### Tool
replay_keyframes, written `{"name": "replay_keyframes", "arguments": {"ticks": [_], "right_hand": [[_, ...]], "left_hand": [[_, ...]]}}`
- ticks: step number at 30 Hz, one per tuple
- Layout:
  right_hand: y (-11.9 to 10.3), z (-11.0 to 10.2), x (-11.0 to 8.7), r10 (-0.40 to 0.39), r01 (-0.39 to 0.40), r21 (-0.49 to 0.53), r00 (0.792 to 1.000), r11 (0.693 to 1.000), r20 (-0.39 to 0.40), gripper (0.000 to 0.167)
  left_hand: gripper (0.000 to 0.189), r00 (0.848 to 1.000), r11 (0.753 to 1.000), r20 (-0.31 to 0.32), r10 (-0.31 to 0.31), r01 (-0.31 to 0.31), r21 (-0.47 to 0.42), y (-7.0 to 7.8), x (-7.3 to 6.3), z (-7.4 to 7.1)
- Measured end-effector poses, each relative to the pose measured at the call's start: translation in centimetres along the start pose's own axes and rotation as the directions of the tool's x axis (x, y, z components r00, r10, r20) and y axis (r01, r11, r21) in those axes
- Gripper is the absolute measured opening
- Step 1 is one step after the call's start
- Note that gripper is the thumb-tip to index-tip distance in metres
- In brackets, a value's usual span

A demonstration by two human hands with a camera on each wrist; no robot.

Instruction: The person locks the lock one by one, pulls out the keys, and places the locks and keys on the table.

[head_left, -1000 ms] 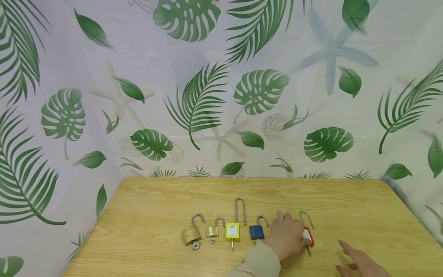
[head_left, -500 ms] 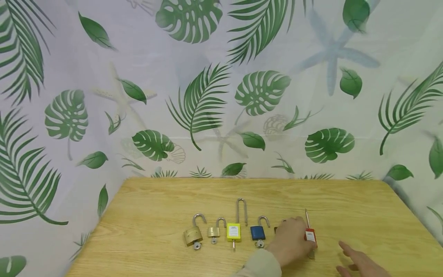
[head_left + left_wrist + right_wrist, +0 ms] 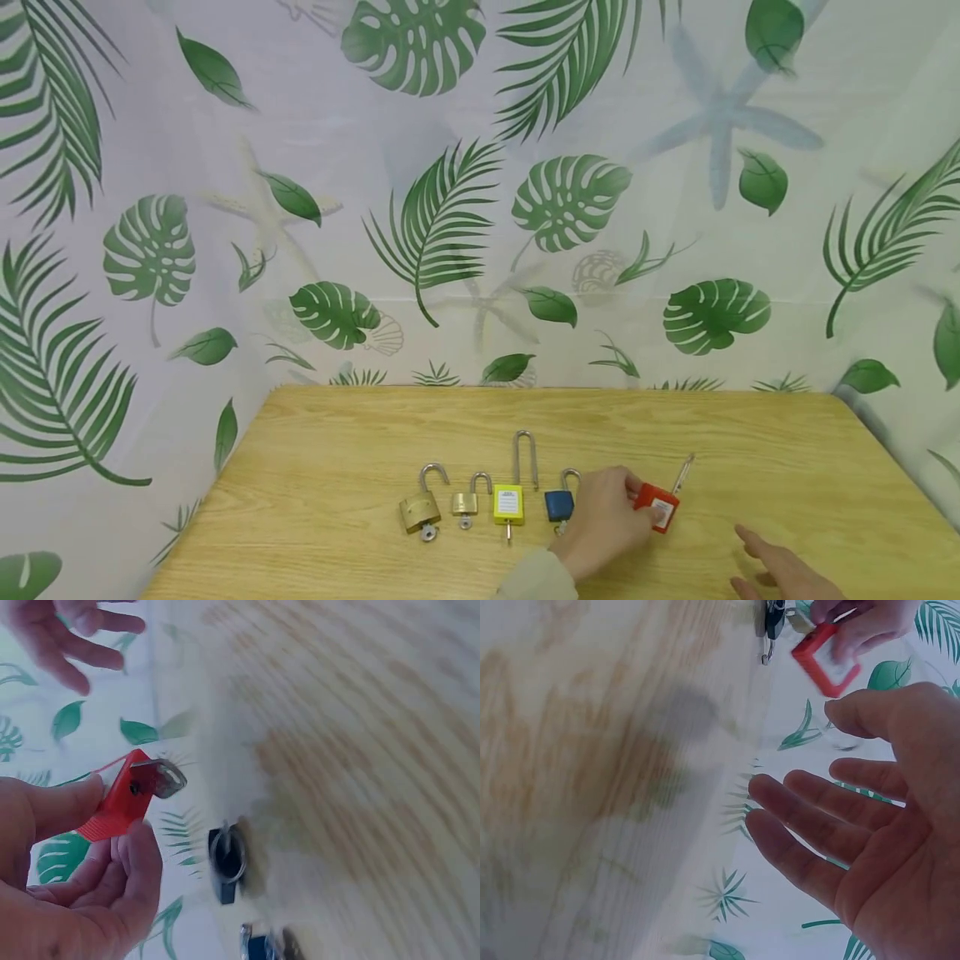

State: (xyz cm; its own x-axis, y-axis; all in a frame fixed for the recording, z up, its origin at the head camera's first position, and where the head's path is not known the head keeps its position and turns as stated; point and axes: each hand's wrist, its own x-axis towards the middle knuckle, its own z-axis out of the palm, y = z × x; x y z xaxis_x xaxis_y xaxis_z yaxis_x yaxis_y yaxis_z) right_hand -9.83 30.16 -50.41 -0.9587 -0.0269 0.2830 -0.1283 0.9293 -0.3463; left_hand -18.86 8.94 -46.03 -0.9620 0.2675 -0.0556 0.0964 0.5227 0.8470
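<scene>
My left hand [image 3: 611,512] pinches a red padlock [image 3: 651,500] with a white label between thumb and fingers, at the right end of a row of padlocks. The padlock's shackle [image 3: 683,475] points up and to the right. In the left wrist view a key [image 3: 169,778] sticks out of the bottom of its body, and the padlock is lifted off the table. My right hand [image 3: 783,567] holds nothing, fingers loosely spread at the lower right. The right wrist view shows that palm [image 3: 885,877] facing the red padlock.
Left of my left hand lie open padlocks with keys: blue [image 3: 558,505], yellow [image 3: 508,504] with a tall shackle, small brass [image 3: 465,503] and larger brass [image 3: 420,512]. A black padlock [image 3: 226,859], hidden in the head view, lies on the wooden table [image 3: 360,433]. A leaf-patterned cloth hangs behind.
My left hand has picked the red padlock up from the table and turned it, its shackle tilting to the right. The hand has shifted slightly left; my right hand has stayed put.
</scene>
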Motion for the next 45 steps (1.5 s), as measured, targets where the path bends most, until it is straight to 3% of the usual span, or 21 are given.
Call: {"name": "replay_keyframes", "arguments": {"ticks": [3,6,8,12,17,20,25,29,36,45], "right_hand": [[-0.3,-0.6,0.3,0.052,-0.053,0.004,0.995,0.999,0.089,0.059],[-0.9,-1.3,0.8,0.061,-0.062,0.005,0.991,0.998,0.123,0.054],[-1.7,-2.2,1.7,0.077,-0.084,0.03,0.979,0.996,0.19,0.053],[-4.2,-3.9,3.6,0.096,-0.115,0.071,0.968,0.991,0.232,0.047],[-7.6,-5.0,5.0,0.017,-0.031,0.17,0.997,0.985,0.081,0.024],[-9.7,-5.1,5.9,-0.021,0.019,0.219,1.0,0.975,0.008,0.013],[-12.7,-4.9,7.2,-0.009,0.006,0.267,1.0,0.964,0.009,0.018],[-14.3,-4.8,7.9,0.023,-0.024,0.287,1.0,0.957,0.007,0.025],[-15.7,-4.5,8.9,-0.018,0.05,0.325,0.995,0.944,-0.101,0.013],[-15.8,-4.3,9.0,-0.15,0.216,0.373,0.968,0.902,-0.199,0.005]], "left_hand": [[0.017,1.0,0.998,0.004,0.021,-0.02,-0.067,-0.1,-0.8,-1.3],[0.017,0.998,0.989,0.012,0.059,-0.057,-0.136,-0.9,-1.8,-3.0],[0.017,0.995,0.979,0.019,0.097,-0.092,-0.18,-1.6,-2.5,-4.2],[0.02,0.991,0.961,0.02,0.13,-0.121,-0.248,-3.0,-3.9,-6.5],[0.021,0.992,0.951,0.013,0.129,-0.119,-0.286,-3.7,-4.8,-7.8],[0.022,0.993,0.95,0.021,0.117,-0.105,-0.293,-3.7,-5.3,-8.1],[0.022,0.996,0.946,0.043,0.079,-0.061,-0.317,-3.9,-6.5,-8.5],[0.023,0.995,0.941,0.044,0.085,-0.066,-0.332,-4.2,-6.8,-8.6],[0.022,0.994,0.943,0.021,0.107,-0.095,-0.319,-3.8,-6.3,-8.3],[0.021,0.996,0.925,0.033,0.078,-0.059,-0.374,-4.0,-6.3,-8.1]]}}
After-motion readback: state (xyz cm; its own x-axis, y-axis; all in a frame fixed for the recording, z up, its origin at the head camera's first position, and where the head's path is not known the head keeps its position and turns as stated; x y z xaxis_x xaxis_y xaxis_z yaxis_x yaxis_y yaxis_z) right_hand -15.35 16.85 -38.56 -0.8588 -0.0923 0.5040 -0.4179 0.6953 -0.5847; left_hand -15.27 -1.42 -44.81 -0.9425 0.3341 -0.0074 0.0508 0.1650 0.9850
